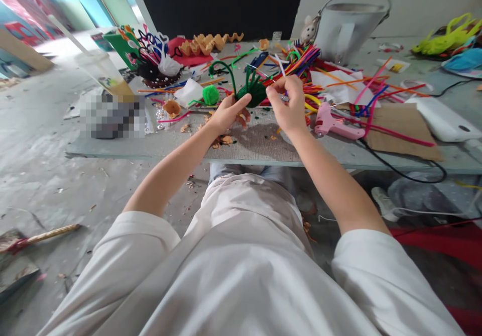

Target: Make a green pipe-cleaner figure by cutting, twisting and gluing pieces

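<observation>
My left hand (232,114) is closed on a dark green bundle made of fuzzy pipe cleaners (253,94), held just above the table's front part. Several of its strands stand up, and one long green stem (226,65) curves over to the left. My right hand (289,102) is at the bundle's right side, thumb and fingers pinched together; what lies between them is too small to make out. A bright green ball (211,95) rests left of the bundle. To the right of my right hand lies a pink hot glue gun (336,124).
Loose coloured pipe cleaners (301,65) spread behind my hands. A metal bucket (342,32) stands at the back right. On the left are a drink cup (107,75) with a straw and a blurred-out patch. Brown cardboard (401,130) and a black cable (399,178) are at the right.
</observation>
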Action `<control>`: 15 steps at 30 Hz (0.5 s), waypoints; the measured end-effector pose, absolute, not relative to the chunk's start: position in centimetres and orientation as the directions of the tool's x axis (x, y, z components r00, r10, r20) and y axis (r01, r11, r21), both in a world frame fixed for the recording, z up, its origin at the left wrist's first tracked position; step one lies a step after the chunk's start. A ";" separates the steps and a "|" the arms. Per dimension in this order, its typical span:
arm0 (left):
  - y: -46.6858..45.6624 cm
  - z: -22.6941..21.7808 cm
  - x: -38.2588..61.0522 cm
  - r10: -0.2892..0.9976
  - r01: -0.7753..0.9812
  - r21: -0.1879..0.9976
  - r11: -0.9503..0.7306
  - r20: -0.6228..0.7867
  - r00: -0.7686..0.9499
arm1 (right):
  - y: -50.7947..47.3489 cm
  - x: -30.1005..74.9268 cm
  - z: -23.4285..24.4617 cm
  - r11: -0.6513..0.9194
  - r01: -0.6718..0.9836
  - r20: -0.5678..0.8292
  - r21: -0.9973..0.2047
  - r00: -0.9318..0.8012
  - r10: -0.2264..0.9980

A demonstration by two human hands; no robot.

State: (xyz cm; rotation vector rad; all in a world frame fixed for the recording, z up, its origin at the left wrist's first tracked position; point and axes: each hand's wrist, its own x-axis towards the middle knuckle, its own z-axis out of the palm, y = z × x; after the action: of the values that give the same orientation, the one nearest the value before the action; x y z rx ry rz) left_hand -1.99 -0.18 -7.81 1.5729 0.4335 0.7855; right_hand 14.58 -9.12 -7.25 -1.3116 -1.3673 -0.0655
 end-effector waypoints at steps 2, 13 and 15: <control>-0.2 -7.8 -1.9 0.693 -0.177 0.974 -0.140 0.224 0.686 | -9.4 14.3 -7.1 0.350 0.720 0.705 -0.600 0.268 0.656; -0.6 -7.1 -2.1 0.659 -0.230 0.970 -0.076 0.222 0.719 | -8.2 14.4 -7.9 0.466 0.607 0.699 -0.644 0.218 0.681; -0.5 -7.2 -2.0 0.672 -0.229 0.970 -0.077 0.220 0.707 | -8.2 14.4 -7.9 0.482 0.559 0.673 -0.675 0.198 0.713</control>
State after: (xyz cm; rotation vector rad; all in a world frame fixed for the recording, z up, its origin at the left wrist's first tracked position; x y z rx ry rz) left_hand -1.97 -0.51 -7.23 1.4699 0.3868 0.7764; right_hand 14.36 -8.15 -7.91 -1.1768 -1.4678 0.1524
